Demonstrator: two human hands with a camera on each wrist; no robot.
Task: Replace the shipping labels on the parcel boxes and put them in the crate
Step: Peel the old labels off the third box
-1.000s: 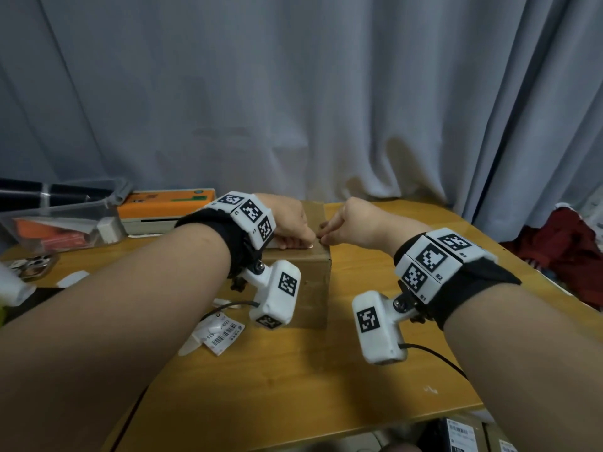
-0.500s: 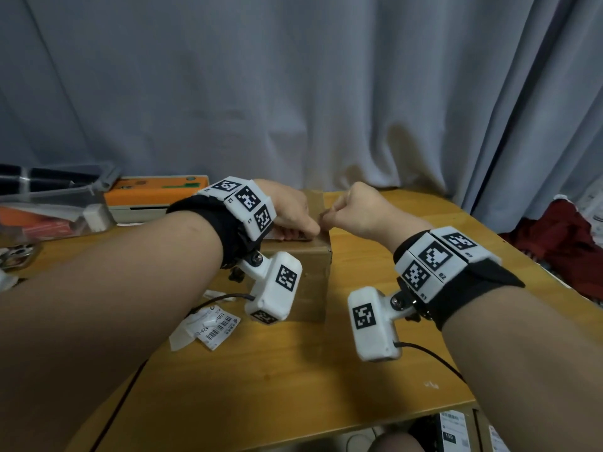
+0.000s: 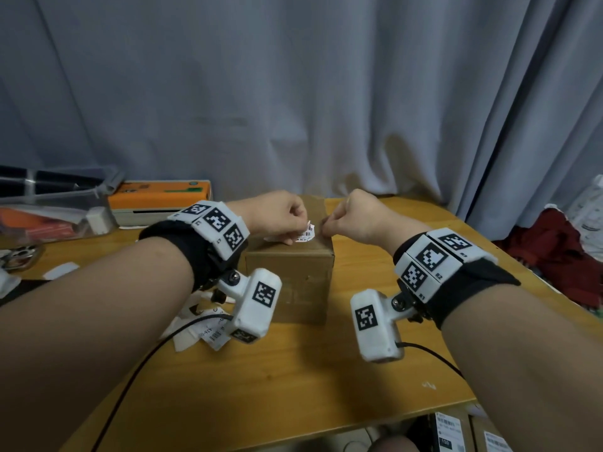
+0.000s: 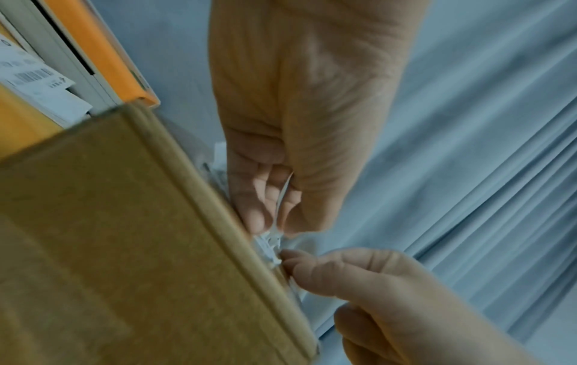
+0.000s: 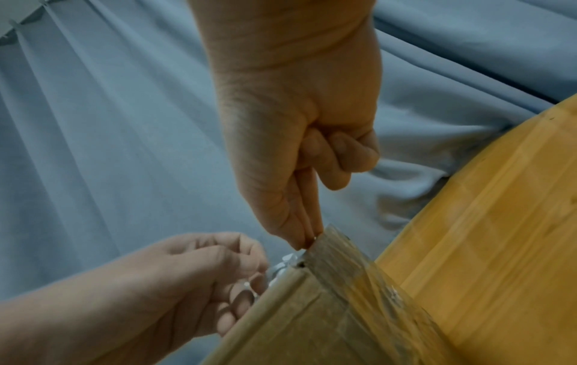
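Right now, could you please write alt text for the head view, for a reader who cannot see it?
Two hands meet on top of a cardboard box on a wooden table: the left hand pinches a partly peeled barcode label, the right hand curled beside it. Loose labels lie left of the box.

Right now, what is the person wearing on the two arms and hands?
Both hands, left hand and right hand, are bare, without sleeves. Each wrist wears a black strap with white blocks printed with black square codes, and a white camera box hanging below, each with a thin black cable.
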